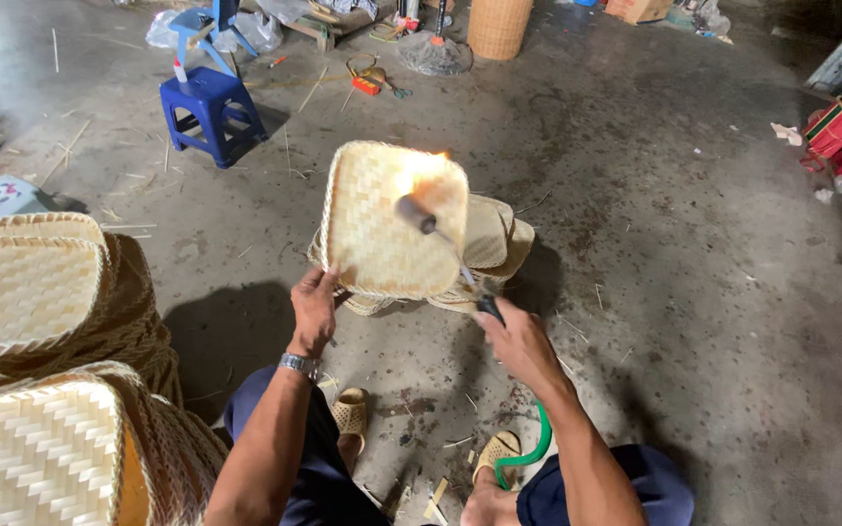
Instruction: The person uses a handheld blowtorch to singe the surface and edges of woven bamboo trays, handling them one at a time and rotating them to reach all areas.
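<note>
Left hand [313, 310] gripping tray [382, 224] by its near rim, right hand [516, 341] clasping torch [445, 248], flame [426, 173] licking tray's far corner.

The person's left hand [314, 310] reaches forward with the forearm stretched out and the wrist bent slightly, fingers curled in a pinching grip, thumb toward the body. The right hand [518, 341] is raised a little farther right, closed in a fist, its forearm angling back toward the right knee.
</note>
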